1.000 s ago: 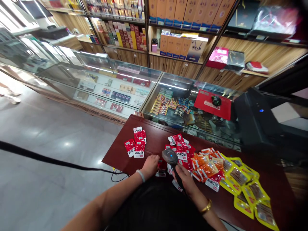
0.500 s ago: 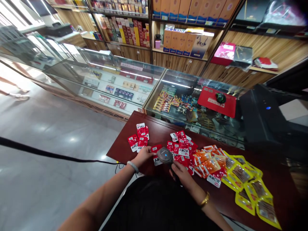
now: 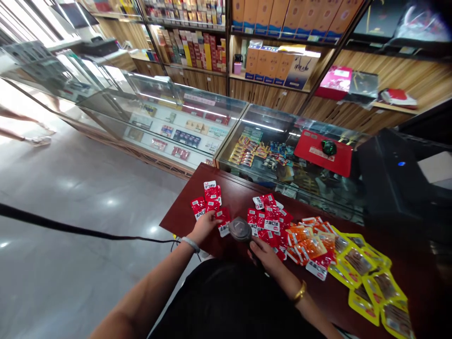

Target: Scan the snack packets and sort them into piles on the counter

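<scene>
My left hand [image 3: 205,226] pinches the edge of a red and white snack packet [image 3: 223,220] just above the dark red tabletop [image 3: 180,212]. Beside it, to the left, lies a small group of similar red packets [image 3: 211,194]. Wrapped round the handle of a dark handheld barcode scanner [image 3: 240,229] is my right hand [image 3: 262,254]; the scanner head is right of the held packet. Past the scanner spreads a larger heap of red packets [image 3: 271,214]. Orange packets [image 3: 310,242] and yellow-edged packets [image 3: 358,261] continue the row to the right.
A glass display counter [image 3: 275,179] borders the table's far side, with a red mat [image 3: 310,155] and a dark mouse [image 3: 329,147] on top. A black monitor-like device [image 3: 388,174] stands at right. A black cable [image 3: 88,230] crosses at left. Shelves of boxes line the back.
My left hand has moved left with the red packet, away from under the scanner and towards the small left group. My right hand keeps the scanner in nearly the same place.
</scene>
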`<state>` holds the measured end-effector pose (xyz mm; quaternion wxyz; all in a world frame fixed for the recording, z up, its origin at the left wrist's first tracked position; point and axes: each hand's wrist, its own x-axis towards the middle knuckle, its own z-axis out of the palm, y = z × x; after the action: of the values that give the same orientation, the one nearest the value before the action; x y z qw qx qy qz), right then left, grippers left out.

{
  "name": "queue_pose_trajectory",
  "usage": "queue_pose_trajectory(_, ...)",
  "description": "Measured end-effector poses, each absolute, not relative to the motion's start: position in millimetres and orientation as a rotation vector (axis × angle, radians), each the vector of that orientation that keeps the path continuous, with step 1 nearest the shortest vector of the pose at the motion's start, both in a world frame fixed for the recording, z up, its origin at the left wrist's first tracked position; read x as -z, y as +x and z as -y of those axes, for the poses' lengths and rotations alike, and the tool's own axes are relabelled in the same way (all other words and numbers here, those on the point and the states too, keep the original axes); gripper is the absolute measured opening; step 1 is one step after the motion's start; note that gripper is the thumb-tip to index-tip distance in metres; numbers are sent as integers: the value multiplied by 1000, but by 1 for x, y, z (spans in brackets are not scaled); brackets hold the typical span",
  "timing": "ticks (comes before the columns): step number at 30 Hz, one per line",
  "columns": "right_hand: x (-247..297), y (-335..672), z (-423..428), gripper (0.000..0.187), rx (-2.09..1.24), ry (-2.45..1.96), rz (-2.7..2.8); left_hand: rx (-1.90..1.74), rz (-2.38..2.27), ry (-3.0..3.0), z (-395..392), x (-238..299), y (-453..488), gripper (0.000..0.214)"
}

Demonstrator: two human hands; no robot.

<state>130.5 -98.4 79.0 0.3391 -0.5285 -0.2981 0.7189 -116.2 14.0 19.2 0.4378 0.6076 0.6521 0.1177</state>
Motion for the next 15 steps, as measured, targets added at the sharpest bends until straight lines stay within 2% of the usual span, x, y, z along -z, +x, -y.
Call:
queue_pose_trajectory(2, -78, 134, 100, 69, -1854, -1384, 753, -243, -1697, 1562, -22, -19, -129, 20)
queue_pose_trajectory(4, -77, 137, 101, 64, -1836, -1393, 754, -230, -1813, 1612, -27, -21, -140, 27)
queue_pose_trajectory(7, -76, 142, 104, 60, -1813, -1413, 759, -374, -2050, 1781, -28, -32, -141, 48)
queue_pose_trajectory(9, -74, 147, 106, 58, -1794, -1413, 726, -462, -2087, 1873, -26, -47, -127, 45)
queue_pose_trajectory(10, -74, 149, 106, 57, -1784, -1411, 703, -460, -2021, 1895, -24, -57, -116, 39)
queue_pose_trajectory(12, -71, 156, 108, 53, -1757, -1407, 674, -310, -1602, 1884, -20, -82, -83, 30)
queue_pose_trajectory(15, -68, 170, 108, 48, -1708, -1397, 715, -46, -667, 1702, -4, -128, -17, 38)
